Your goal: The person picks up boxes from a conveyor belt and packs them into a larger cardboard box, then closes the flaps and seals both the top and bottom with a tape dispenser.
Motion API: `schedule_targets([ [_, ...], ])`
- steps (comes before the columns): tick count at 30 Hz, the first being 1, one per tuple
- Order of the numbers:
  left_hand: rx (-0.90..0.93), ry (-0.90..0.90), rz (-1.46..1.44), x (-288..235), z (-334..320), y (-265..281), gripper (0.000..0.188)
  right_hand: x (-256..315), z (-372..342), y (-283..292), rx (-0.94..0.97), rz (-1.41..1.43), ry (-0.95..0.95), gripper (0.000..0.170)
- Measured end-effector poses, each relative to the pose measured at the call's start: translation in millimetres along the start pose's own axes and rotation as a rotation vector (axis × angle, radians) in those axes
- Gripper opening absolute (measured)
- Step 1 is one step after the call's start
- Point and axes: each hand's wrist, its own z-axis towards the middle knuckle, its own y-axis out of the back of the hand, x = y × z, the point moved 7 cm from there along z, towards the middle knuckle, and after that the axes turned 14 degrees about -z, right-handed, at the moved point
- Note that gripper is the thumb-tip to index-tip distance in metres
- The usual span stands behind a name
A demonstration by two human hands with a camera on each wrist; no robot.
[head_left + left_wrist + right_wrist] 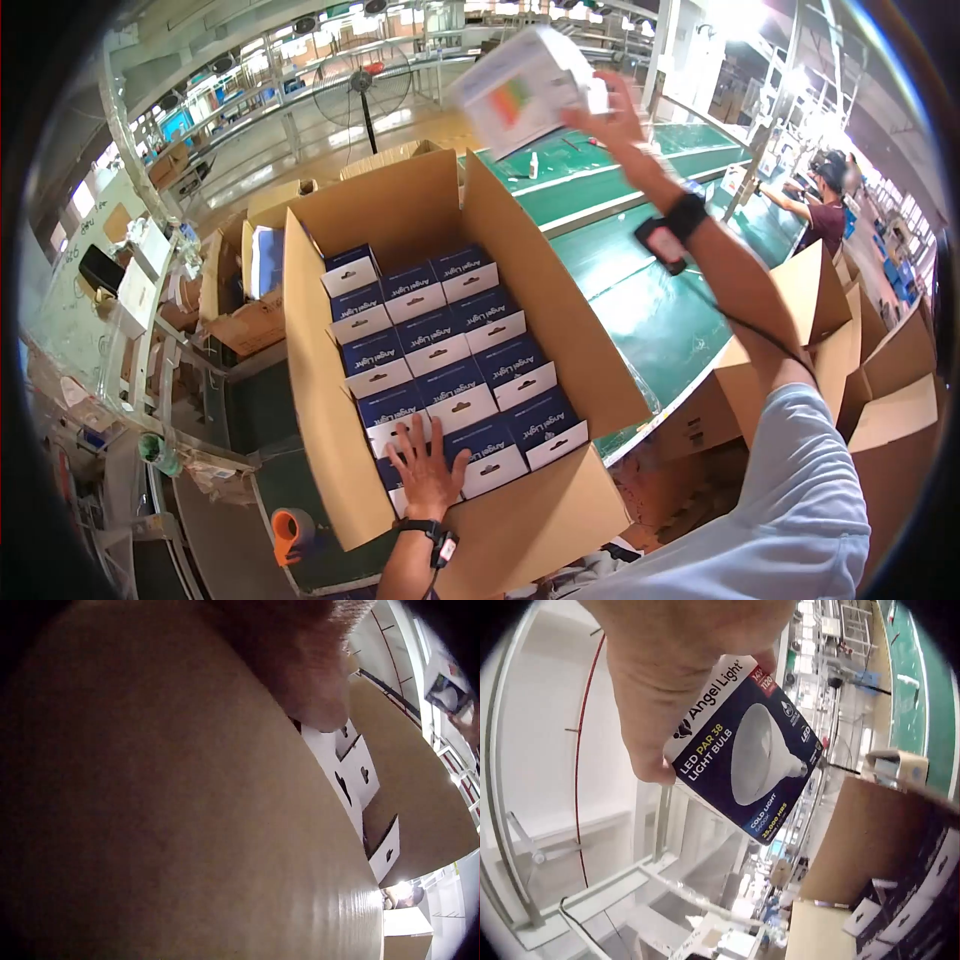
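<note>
Bulb box (525,95) is gripped by right hand (622,120) at twelve o'clock. Packed boxes (450,378) are touched by spread left hand (430,475) at six.

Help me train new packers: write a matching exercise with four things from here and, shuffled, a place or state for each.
1. Right hand
2. Left hand
3. Open carton
4. Fan

A. Spread over packed boxes
B. Stands beyond the carton
C. Grips a raised light-bulb box
D. Brown, with boxes inside

Pairs: 1-C, 2-A, 3-D, 4-B
</note>
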Motion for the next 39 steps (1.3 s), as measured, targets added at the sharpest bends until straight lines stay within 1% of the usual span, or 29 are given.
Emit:
schedule_targets([
  [1,0.022,0.009,-0.041,-1,1,2,0.09,12,-1,-37,-0.007,0.081,0.087,0.087],
  [2,0.044,0.019,-0.083,0,2,3,0.092,47,-17,-55,0.031,-0.075,0.038,0.094],
  [3,0.037,-0.01,-0.08,4,1,-1,0.1,53,-23,-89,-0.001,-0.078,0.088,0.101],
  [5,0.062,0.0,-0.102,2,1,4,0.103,57,-50,-150,0.103,-0.081,-0.062,0.106],
  [6,0.077,0.009,-0.11,3,1,4,0.105,57,-64,-177,0.077,-0.126,-0.038,0.108],
  [7,0.045,-0.023,-0.097,7,-1,-2,0.109,53,-73,-202,0.079,-0.177,-0.035,0.109],
  [8,0.054,-0.011,-0.092,7,-1,-4,0.109,47,-81,-223,0.083,-0.229,-0.032,0.11],
  [10,0.072,0.006,-0.075,4,1,-1,0.11,33,-97,-254,0.066,-0.281,-0.026,0.106],
  [11,0.077,0.008,-0.096,3,2,2,0.11,25,-104,-268,0.052,-0.282,-0.049,0.101],
  [15,0.067,-0.003,-0.118,-2,3,11,0.106,7,-132,-303,-0.11,-0.269,-0.054,0.094],
  [18,0.068,-0.004,-0.14,-1,4,9,0.105,1,-147,-324,-0.156,-0.166,-0.077,0.094],
  [19,0.067,-0.006,-0.14,0,4,9,0.105,3,-150,-330,-0.168,-0.214,-0.085,0.09],
  [22,0.071,-0.01,-0.126,1,4,8,0.107,5,-158,-347,-0.109,-0.245,-0.158,0.088],
  [25,0.098,0.002,-0.103,1,4,6,0.108,6,-151,-354,-0.067,-0.327,-0.162,0.086],
  [27,0.125,0.031,-0.105,2,3,2,0.109,7,-137,-361,0.024,-0.396,-0.172,0.085],
  [29,0.119,0.024,-0.098,3,2,1,0.108,12,-124,-366,0.115,-0.481,-0.167,0.083],
  [30,0.114,0.015,-0.094,2,3,1,0.107,14,-118,-369,0.121,-0.5,-0.173,0.082],
  [33,0.137,0.029,-0.112,1,4,3,0.106,13,-105,-386,0.232,-0.528,-0.254,0.083],
  [36,0.138,0.032,-0.094,0,4,4,0.106,10,-113,-405,0.279,-0.525,-0.299,0.081],
  [37,0.133,0.033,-0.11,1,5,4,0.106,9,-117,-410,0.243,-0.547,-0.269,0.078],
  [39,0.136,0.035,-0.145,1,4,3,0.107,-1,-123,-423,0.282,-0.554,-0.276,0.078],
])
